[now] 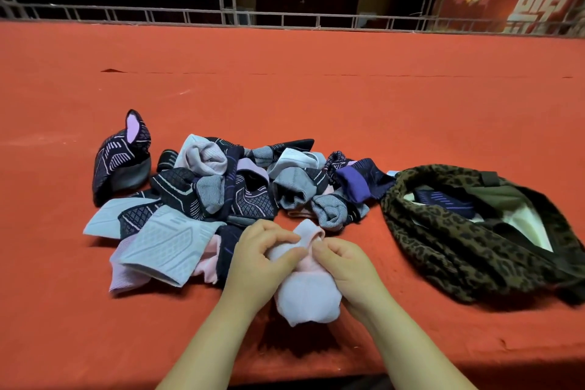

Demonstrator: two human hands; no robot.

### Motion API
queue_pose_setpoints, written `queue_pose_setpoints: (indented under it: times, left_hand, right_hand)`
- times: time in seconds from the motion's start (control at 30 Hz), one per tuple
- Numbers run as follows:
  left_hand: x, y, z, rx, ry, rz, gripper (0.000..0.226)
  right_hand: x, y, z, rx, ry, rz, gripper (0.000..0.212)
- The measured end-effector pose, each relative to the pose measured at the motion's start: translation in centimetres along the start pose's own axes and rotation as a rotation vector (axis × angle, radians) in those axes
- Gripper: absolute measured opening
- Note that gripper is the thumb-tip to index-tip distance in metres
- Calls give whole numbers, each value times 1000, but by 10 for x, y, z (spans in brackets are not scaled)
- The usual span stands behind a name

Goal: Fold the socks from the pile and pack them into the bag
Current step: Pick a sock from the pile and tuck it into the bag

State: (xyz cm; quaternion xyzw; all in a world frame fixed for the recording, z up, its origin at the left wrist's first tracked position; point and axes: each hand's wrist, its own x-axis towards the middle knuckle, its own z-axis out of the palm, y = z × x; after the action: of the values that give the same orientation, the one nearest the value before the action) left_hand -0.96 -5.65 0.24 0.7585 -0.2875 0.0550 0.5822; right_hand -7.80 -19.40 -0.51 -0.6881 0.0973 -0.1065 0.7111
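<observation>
From the head view, the person stands at the bench (316, 51), which is draped in orange-red cloth, and works a pale pink sock bundle (305, 291) right in front of the sock pile (221, 187). The left hand (262, 258) has its grip closed, thumb and fingers pinching the cuff at the far end of the bundle. The right hand (345, 266) pinches the same cuff from the other side, fingers curled tight into the fabric. The bundle lies on the cloth between the two hands, its rounded end toward the person.

The pile sits just beyond the bundle, a loose heap of grey, navy and lilac socks. One dark patterned sock (122, 161) stands apart to the pile's left. To the pile's right, almost touching it, lies the leopard-print bag (443, 237), its mouth open, with a navy sock (443, 201) already inside.

This stuff looks light, soft and stretchy; it will sag and unroll if let go. The elastic cuff seems the best place to hold, stretched over the roll to lock it.
</observation>
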Motion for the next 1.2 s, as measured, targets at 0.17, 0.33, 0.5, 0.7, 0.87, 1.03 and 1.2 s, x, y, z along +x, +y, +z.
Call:
queue_pose_setpoints:
  times: [0.17,0.33,0.5,0.7,0.87,1.03,1.2]
  left_hand:
    - [3,10,-4,-122,-154,-76,6]
    - [6,8,-3,-144,-84,-290,32]
    - [10,-2,-5,-804,-62,-723,30]
    - [8,-9,3,-942,-93,-726,44]
    - [12,-13,-8,-339,-195,-417,40]
    - [25,-19,-21,73,-574,-231,34]
    - [24,-16,-14,-404,-646,-276,48]
  right_hand:
    - [-2,-7,-1,43,-70,-16,45]
    - [-3,-6,-10,22,-54,25,28]
    - [1,4,-28,-75,1,44,39]
    - [-2,11,-31,-88,-26,46,29]
    - [-4,17,-24,-94,-63,-41,26]
    - [-7,6,-28,-357,-164,-154,22]
    - [-1,-7,-38,-417,-185,-228,19]
